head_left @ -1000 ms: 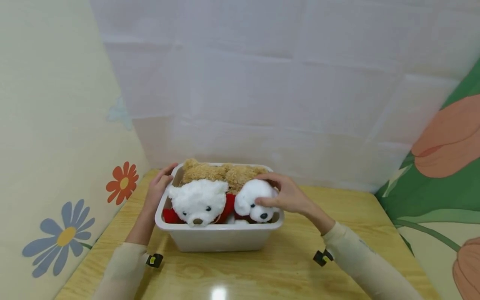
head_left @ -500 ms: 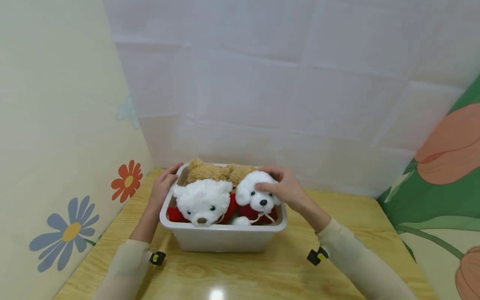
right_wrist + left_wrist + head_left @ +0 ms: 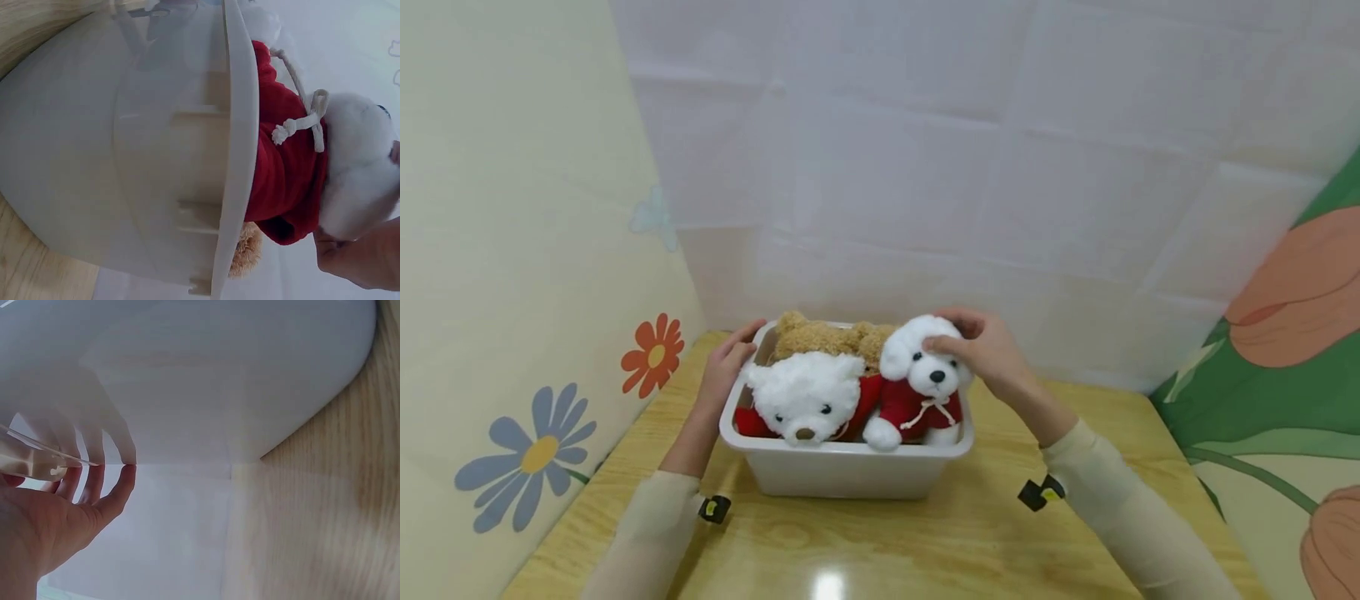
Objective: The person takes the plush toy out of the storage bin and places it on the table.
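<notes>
My right hand (image 3: 996,354) grips a white plush dog (image 3: 928,354) by the head, thumb across its forehead. The dog, in a red hooded top with pale drawstrings, leans upright in the right end of a white plastic tub (image 3: 850,471). In the right wrist view, the dog's red top (image 3: 284,162) stands above the tub's rim. My left hand (image 3: 726,367) holds the tub at its back left rim; in the left wrist view, its fingers (image 3: 115,497) touch the outer wall. Beside the dog lies a white plush bear (image 3: 808,396) in red.
Brown plush toys (image 3: 820,337) lie along the tub's back side. The tub stands on a wood-grain table (image 3: 880,542), near a white cloth backdrop (image 3: 887,167). Walls with painted flowers (image 3: 538,454) close in left and right.
My right hand has raised the dog's head and tilted it more upright, so its red top and drawstrings now show. My left hand stays at the tub's rim.
</notes>
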`<action>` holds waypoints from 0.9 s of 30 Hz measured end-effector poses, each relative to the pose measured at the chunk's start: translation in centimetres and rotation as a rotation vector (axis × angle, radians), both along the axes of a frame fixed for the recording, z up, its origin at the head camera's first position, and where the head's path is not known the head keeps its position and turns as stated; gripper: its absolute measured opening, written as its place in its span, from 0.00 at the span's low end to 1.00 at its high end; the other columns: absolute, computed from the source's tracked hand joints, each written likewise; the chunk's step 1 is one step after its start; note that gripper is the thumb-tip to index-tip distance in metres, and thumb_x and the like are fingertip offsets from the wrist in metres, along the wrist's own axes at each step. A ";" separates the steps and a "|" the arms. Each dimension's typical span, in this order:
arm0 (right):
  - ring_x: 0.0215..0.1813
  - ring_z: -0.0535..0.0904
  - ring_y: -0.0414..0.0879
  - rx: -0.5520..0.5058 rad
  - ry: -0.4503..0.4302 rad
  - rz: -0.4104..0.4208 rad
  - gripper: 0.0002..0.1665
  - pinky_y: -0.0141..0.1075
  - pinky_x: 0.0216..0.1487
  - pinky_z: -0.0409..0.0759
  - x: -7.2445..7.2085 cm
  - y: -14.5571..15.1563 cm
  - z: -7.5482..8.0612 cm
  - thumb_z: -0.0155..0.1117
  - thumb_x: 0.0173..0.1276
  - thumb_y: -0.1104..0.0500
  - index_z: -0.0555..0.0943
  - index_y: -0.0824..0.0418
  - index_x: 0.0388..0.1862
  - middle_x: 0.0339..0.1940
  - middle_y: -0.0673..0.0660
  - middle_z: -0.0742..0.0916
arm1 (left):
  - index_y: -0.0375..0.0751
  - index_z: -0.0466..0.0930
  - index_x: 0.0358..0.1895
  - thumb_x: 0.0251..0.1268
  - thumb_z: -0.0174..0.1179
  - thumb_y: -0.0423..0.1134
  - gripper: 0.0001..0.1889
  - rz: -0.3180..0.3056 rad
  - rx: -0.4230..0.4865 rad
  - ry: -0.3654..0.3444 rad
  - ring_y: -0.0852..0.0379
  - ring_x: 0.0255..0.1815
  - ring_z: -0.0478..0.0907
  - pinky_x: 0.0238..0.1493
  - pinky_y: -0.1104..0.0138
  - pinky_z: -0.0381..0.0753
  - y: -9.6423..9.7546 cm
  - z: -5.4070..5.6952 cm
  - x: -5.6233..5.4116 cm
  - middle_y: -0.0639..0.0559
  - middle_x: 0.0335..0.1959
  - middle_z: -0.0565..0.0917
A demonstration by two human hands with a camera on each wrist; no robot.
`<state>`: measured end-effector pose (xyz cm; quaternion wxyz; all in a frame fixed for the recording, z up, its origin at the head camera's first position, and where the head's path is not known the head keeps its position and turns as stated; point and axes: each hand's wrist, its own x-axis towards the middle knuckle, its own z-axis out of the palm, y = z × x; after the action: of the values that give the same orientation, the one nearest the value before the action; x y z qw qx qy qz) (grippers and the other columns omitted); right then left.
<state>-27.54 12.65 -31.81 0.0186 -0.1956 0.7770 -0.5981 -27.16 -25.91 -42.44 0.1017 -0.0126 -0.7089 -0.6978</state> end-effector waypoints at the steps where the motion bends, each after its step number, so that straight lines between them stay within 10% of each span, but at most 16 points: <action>1: 0.48 0.83 0.55 -0.006 -0.007 -0.007 0.26 0.42 0.43 0.83 -0.1 0.1 0.1 0.80 0.58 0.53 0.86 0.58 0.55 0.50 0.58 0.87 | 0.44 0.62 0.79 0.81 0.42 0.42 0.27 -0.001 -0.002 -0.001 0.44 0.79 0.54 0.71 0.46 0.58 0.0 -0.1 0.0 0.49 0.79 0.61; 15: 0.44 0.85 0.52 -0.162 -0.048 -0.075 0.27 0.40 0.42 0.84 1.0 1.6 2.2 0.78 0.61 0.57 0.84 0.63 0.59 0.52 0.60 0.87 | 0.46 0.64 0.78 0.81 0.42 0.40 0.26 -0.013 -0.002 0.004 0.46 0.78 0.56 0.71 0.46 0.59 0.2 -0.6 -0.9 0.48 0.78 0.63; 27: 0.37 0.84 0.49 -0.310 0.120 -0.095 0.18 0.37 0.37 0.84 3.6 5.2 5.9 0.74 0.66 0.62 0.87 0.64 0.54 0.46 0.60 0.87 | 0.46 0.63 0.79 0.82 0.40 0.40 0.26 -0.056 0.021 0.008 0.46 0.78 0.55 0.72 0.46 0.58 0.9 -0.1 -0.6 0.49 0.79 0.62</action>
<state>-23.98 17.90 -25.91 -0.0864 -0.1946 0.6833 -0.6984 -27.76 -24.99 -42.53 0.0851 -0.0340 -0.7006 -0.7077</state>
